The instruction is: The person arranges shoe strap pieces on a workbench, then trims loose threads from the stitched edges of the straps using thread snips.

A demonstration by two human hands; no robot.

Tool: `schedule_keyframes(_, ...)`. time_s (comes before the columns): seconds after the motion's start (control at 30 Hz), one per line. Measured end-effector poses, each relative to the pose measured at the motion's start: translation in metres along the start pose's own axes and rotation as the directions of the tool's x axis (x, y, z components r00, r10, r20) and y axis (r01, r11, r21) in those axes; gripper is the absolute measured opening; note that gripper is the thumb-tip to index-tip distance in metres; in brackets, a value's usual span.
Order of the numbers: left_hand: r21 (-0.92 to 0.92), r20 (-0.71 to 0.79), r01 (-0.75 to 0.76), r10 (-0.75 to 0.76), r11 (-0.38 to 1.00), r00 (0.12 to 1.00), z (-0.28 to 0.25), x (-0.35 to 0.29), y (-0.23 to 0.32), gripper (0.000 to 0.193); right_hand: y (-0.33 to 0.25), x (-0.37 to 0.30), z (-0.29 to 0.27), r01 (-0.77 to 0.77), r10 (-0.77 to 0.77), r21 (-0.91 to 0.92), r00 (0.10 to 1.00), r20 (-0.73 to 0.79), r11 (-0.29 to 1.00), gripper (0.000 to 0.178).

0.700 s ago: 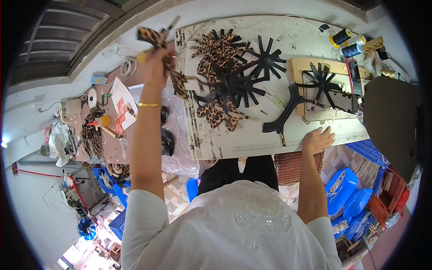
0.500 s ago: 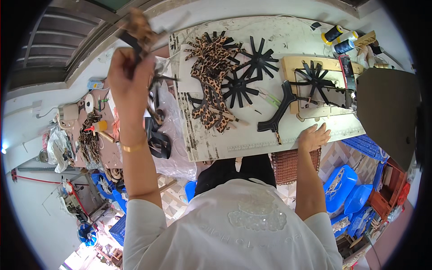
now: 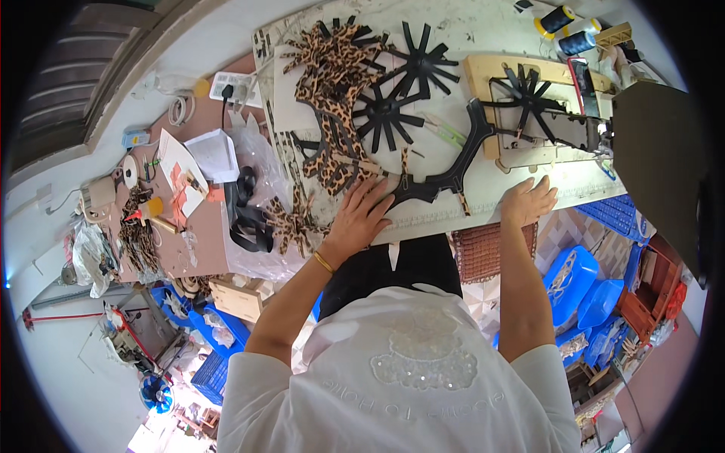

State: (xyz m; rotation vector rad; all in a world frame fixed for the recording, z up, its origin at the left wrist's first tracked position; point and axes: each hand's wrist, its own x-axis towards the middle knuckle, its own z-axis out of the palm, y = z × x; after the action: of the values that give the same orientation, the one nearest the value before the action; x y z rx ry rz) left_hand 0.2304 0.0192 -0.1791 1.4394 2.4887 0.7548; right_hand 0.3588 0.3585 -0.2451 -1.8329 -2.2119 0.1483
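My left hand (image 3: 359,220) lies with its fingers stretched out at the front edge of the white work table (image 3: 430,215). Its fingertips touch the near end of some leopard-print fabric pieces (image 3: 343,170) and come close to a black branched fabric piece (image 3: 438,185). Small leopard tabs hang from that black piece, and one arm of it runs toward the sewing machine (image 3: 657,166). Resting at the table's front edge on the right, my right hand (image 3: 529,202) has its fingers apart and holds nothing.
Black star-shaped strap bundles (image 3: 419,64) lie beyond the hands, near light green snips (image 3: 445,130). Thread cones (image 3: 555,23) stand at the far right. A leopard strip bundle (image 3: 294,225) sits left of my left hand, beside black straps (image 3: 251,226) on clear plastic.
My left hand has come down from the upper left, where it held a leopard and black piece, onto the table. The black branched piece reaches further left. My right hand stays at the edge.
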Motion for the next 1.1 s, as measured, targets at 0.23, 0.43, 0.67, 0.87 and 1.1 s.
schedule_keyframes(0.23, -0.508, -0.279, -0.011, -0.153, 0.861, 0.948, -0.078, 0.02, 0.041, 0.018, 0.0, -0.002, 0.006, 0.036, -0.036, 0.001, 0.999, -0.01, 0.999, 0.051)
schedule_keyframes(0.43, -0.867, -0.469, -0.391, -0.239, 0.309, 0.85, -0.152, 0.03, 0.131, 0.043, 0.03, 0.023, 0.022, 0.109, -0.116, -0.089, 0.99, -0.078, 0.99, 0.052)
schedule_keyframes(0.67, -0.87, -0.49, -0.493, -0.135, 0.014, 0.861, -0.174, 0.036, 0.125, 0.057, 0.022, 0.013, 0.023, 0.05, -0.051, -0.035, 0.998, -0.036, 0.998, 0.052)
schedule_keyframes(0.87, -0.814, -0.509, -0.496, -0.039, -0.301, 0.86, -0.184, 0.056, 0.129, 0.07, 0.019, 0.011, 0.018, 0.013, -0.013, -0.019, 1.0, -0.022, 1.0, 0.053)
schedule_keyframes(1.1, -0.7, -0.539, -0.426, 0.032, -0.573, 0.842, -0.164, 0.096, 0.156, 0.086, 0.013, 0.008, 0.018, -0.008, 0.011, -0.045, 0.999, 0.053, 0.999, 0.053)
